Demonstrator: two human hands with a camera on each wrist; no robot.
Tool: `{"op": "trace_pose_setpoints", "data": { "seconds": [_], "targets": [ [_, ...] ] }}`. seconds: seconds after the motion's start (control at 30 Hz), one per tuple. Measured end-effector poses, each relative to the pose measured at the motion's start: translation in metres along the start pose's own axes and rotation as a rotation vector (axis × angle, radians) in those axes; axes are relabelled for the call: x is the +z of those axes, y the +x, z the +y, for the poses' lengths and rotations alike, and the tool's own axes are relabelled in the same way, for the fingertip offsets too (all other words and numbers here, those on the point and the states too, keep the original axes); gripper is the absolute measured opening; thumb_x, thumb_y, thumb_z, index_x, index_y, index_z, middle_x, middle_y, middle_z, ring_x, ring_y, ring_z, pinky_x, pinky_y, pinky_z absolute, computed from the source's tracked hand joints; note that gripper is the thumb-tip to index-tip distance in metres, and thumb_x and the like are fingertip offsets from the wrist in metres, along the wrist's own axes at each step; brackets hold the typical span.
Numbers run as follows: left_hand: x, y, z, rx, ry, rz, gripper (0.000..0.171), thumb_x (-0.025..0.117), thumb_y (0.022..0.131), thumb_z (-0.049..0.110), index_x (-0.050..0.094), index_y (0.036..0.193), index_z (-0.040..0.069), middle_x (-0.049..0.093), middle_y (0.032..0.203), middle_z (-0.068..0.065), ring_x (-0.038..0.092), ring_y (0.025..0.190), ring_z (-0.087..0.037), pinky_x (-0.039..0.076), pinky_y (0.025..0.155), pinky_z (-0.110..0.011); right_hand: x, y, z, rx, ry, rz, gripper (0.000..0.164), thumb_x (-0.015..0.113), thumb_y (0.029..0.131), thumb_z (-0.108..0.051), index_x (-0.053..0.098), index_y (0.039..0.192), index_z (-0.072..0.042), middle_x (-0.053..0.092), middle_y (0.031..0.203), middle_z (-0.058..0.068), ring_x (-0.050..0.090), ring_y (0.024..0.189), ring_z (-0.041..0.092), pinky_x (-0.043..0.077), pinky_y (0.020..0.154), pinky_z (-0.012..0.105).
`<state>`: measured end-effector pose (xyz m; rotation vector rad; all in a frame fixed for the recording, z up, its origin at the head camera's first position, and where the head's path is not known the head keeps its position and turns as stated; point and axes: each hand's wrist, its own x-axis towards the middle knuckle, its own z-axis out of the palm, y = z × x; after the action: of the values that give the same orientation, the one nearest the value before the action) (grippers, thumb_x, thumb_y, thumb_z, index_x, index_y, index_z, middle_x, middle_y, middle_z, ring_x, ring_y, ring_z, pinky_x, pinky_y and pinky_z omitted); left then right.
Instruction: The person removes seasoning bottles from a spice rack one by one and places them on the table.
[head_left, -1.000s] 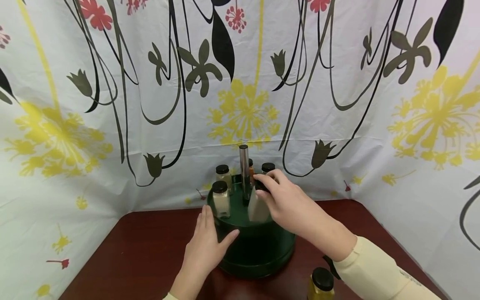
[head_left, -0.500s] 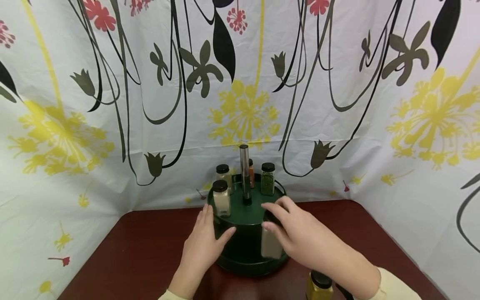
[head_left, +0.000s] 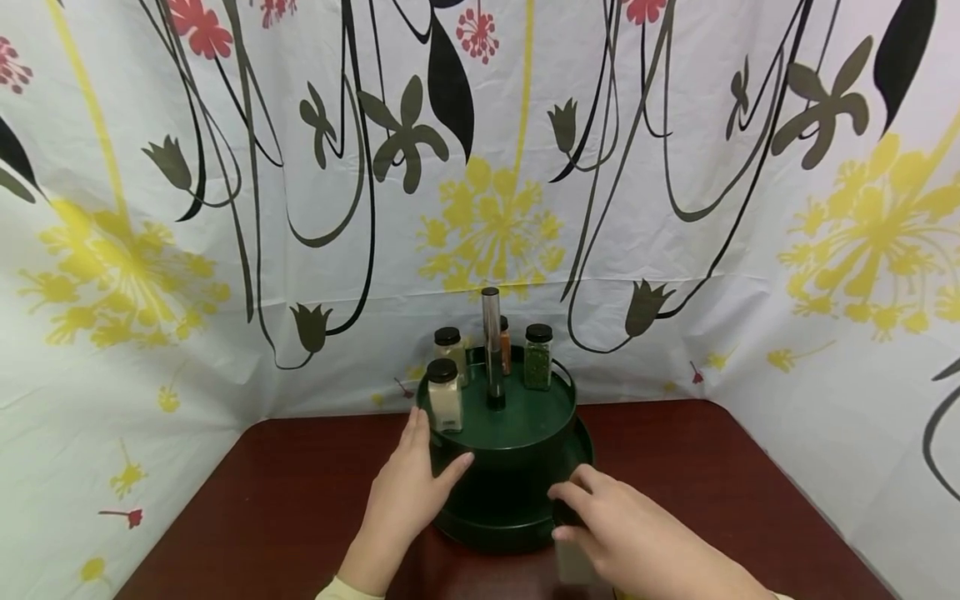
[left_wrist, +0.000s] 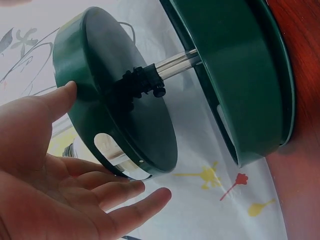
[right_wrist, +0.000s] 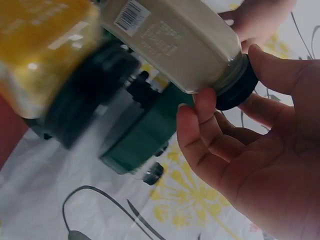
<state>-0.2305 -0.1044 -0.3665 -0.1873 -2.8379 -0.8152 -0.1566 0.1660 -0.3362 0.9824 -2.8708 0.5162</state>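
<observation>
My right hand (head_left: 630,529) grips a spice jar of beige powder (right_wrist: 180,45) by its black lid, fingers and thumb around it. In the head view that jar is over the table, just in front of a green two-tier spice rack (head_left: 517,421), and partly hidden by the hand. With fingers straight, my left hand (head_left: 405,496) touches the side of the rack's upper tier, thumb at the front and fingertips on the left. Near those fingertips a jar of pale powder (head_left: 446,404) stands on the upper tier.
Farther back on that tier stand a green-herb jar (head_left: 537,362), an orange jar (head_left: 506,354) and a pale jar (head_left: 450,358), around a metal post (head_left: 491,333). A yellow jar (right_wrist: 50,40) is close to my right wrist. Patterned curtain (head_left: 300,275) surrounds the dark red table (head_left: 300,483).
My right hand has lifted the beige jar off the upper tier and carried it down toward the table front, to the right. My left hand has stayed at the rack.
</observation>
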Motion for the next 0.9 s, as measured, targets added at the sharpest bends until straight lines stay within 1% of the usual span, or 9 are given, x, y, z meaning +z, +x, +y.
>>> {"op": "trace_pose_setpoints", "data": {
  "seconds": [0.1, 0.2, 0.37, 0.43, 0.5, 0.6, 0.73, 0.83, 0.9],
  "targets": [
    [0.0, 0.0, 0.001, 0.004, 0.0, 0.005, 0.105, 0.054, 0.082, 0.072, 0.019, 0.155, 0.006, 0.011, 0.16, -0.008, 0.054, 0.117, -0.033, 0.04, 0.043, -0.029, 0.005, -0.002, 0.006, 0.015, 0.013, -0.049, 0.035, 0.063, 0.092, -0.04, 0.063, 0.117, -0.015, 0.052, 0.097, -0.012, 0.05, 0.074, -0.001, 0.05, 0.063, 0.024],
    [0.0, -0.002, 0.001, 0.005, 0.007, 0.009, 0.104, 0.055, 0.082, 0.072, 0.02, 0.154, 0.005, 0.012, 0.159, -0.008, 0.054, 0.118, -0.033, 0.042, 0.045, -0.03, 0.01, -0.004, 0.011, 0.009, 0.015, -0.078, 0.034, 0.064, 0.091, -0.039, 0.064, 0.116, -0.016, 0.052, 0.097, -0.012, 0.049, 0.07, -0.001, 0.049, 0.061, 0.024],
    [0.0, -0.003, 0.001, 0.006, 0.014, 0.009, 0.105, 0.054, 0.082, 0.072, 0.02, 0.154, 0.004, 0.012, 0.159, -0.009, 0.054, 0.117, -0.034, 0.044, 0.048, -0.031, 0.017, -0.006, 0.017, 0.012, 0.014, -0.119, 0.031, 0.067, 0.089, -0.039, 0.065, 0.112, -0.018, 0.053, 0.095, -0.013, 0.049, 0.07, -0.001, 0.049, 0.06, 0.025],
    [0.0, -0.003, 0.001, 0.015, 0.021, 0.016, 0.104, 0.054, 0.082, 0.072, 0.021, 0.154, 0.004, 0.012, 0.159, -0.009, 0.052, 0.119, -0.033, 0.05, 0.054, -0.035, 0.019, -0.007, 0.019, 0.022, 0.02, -0.135, 0.03, 0.067, 0.088, -0.039, 0.065, 0.11, -0.019, 0.054, 0.095, -0.013, 0.05, 0.071, -0.001, 0.049, 0.061, 0.025],
    [0.0, -0.003, 0.001, 0.025, 0.031, 0.026, 0.102, 0.054, 0.083, 0.071, 0.022, 0.154, 0.004, 0.013, 0.159, -0.009, 0.049, 0.123, -0.033, 0.054, 0.065, -0.041, 0.022, -0.007, 0.021, 0.032, 0.027, -0.146, 0.028, 0.068, 0.088, -0.039, 0.065, 0.109, -0.02, 0.053, 0.094, -0.013, 0.05, 0.072, -0.001, 0.048, 0.061, 0.025],
    [0.0, -0.005, 0.002, 0.041, 0.041, 0.039, 0.099, 0.055, 0.085, 0.068, 0.025, 0.153, 0.004, 0.015, 0.159, -0.01, 0.043, 0.129, -0.032, 0.053, 0.081, -0.049, 0.025, -0.008, 0.024, 0.042, 0.022, -0.154, 0.028, 0.068, 0.087, -0.04, 0.065, 0.107, -0.021, 0.053, 0.094, -0.013, 0.051, 0.073, 0.0, 0.049, 0.061, 0.027],
    [0.0, -0.008, 0.004, 0.061, 0.05, 0.043, 0.094, 0.058, 0.086, 0.063, 0.029, 0.151, 0.002, 0.019, 0.157, -0.013, 0.039, 0.132, -0.031, 0.051, 0.085, -0.05, 0.027, -0.009, 0.026, 0.043, -0.012, -0.159, 0.028, 0.069, 0.086, -0.04, 0.064, 0.106, -0.022, 0.052, 0.092, -0.013, 0.051, 0.074, 0.001, 0.049, 0.065, 0.033],
    [-0.002, -0.01, 0.007, 0.076, 0.067, 0.051, 0.089, 0.059, 0.088, 0.06, 0.034, 0.149, 0.0, 0.023, 0.156, -0.015, 0.048, 0.124, -0.033, 0.052, 0.084, -0.05, 0.027, -0.01, 0.026, 0.033, -0.048, -0.151, 0.025, 0.069, 0.086, -0.04, 0.063, 0.103, -0.023, 0.051, 0.09, -0.014, 0.05, 0.074, 0.001, 0.048, 0.068, 0.038],
    [-0.003, -0.01, 0.009, 0.082, 0.076, 0.051, 0.086, 0.059, 0.088, 0.058, 0.037, 0.147, 0.0, 0.026, 0.154, -0.016, 0.063, 0.102, -0.03, 0.055, 0.077, -0.048, 0.027, -0.01, 0.027, 0.027, -0.057, -0.149, 0.025, 0.069, 0.086, -0.041, 0.063, 0.102, -0.023, 0.05, 0.089, -0.014, 0.049, 0.074, 0.0, 0.048, 0.068, 0.04]
  ]
}}
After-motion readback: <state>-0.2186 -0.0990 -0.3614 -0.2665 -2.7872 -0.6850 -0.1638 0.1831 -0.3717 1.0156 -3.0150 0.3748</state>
